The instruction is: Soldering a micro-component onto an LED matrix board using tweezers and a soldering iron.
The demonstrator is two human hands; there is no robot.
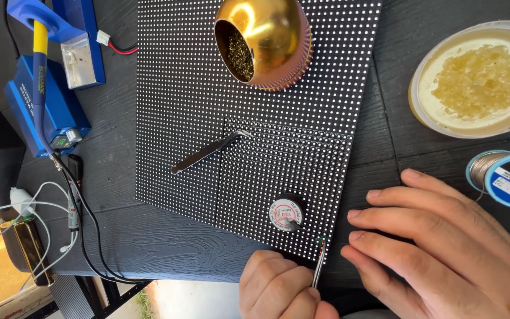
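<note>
The left hand [278, 286] grips tweezers [319, 267] at the LED panel [267, 153] corner; the right hand [444, 248] lies open, flat beside it. Best keep that tip steady and the panel pinned.

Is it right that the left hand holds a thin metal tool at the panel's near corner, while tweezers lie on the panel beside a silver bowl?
Not quite: the head view shows the bowl is golden, not silver. The left hand does hold the thin tool at the dotted panel corner, and the tweezers lie on it.

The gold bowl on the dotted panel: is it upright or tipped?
Tipped. The gold bowl leans on its side on the dotted panel, its mouth facing left.
</note>
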